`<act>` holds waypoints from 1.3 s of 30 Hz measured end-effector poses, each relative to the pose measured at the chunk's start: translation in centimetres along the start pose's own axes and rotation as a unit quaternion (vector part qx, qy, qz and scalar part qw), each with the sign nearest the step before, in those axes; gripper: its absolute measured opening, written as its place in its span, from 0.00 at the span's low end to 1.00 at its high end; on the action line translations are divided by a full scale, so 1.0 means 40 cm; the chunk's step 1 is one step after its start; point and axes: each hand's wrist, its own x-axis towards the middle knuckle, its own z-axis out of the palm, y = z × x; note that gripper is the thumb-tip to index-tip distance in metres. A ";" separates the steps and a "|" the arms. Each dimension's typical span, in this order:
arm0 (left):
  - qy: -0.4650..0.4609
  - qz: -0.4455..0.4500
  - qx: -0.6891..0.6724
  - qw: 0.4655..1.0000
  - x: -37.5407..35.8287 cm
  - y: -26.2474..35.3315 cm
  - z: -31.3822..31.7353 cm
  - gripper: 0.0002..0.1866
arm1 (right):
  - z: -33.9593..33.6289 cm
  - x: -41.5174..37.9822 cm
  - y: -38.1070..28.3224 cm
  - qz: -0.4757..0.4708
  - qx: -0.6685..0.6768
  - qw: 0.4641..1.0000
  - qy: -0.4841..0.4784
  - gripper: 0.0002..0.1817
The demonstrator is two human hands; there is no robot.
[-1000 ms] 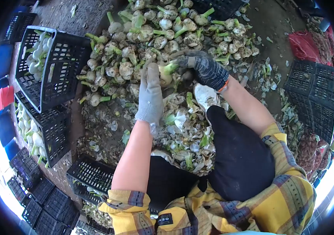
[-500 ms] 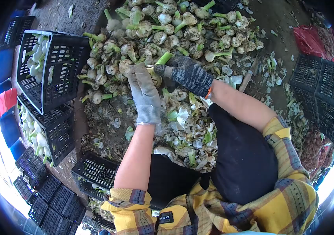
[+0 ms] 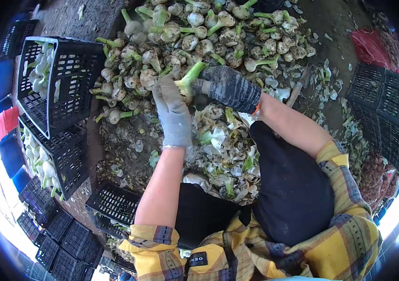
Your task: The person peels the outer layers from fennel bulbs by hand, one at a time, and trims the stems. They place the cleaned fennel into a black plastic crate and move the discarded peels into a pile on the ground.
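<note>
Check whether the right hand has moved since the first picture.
Yes: the right hand has moved back, away from the bulb pile, uncovering a green-stemmed bulb.

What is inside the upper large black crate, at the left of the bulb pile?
Inside the crate there are pale bulbs, with some green among them. The crate's own side covers part of the inside, so I cannot see how many bulbs it holds.
</note>
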 end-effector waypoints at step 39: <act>-0.078 -0.291 -0.078 0.950 0.017 0.060 -0.022 0.28 | 0.004 0.003 -0.054 0.171 0.168 0.971 0.013 0.21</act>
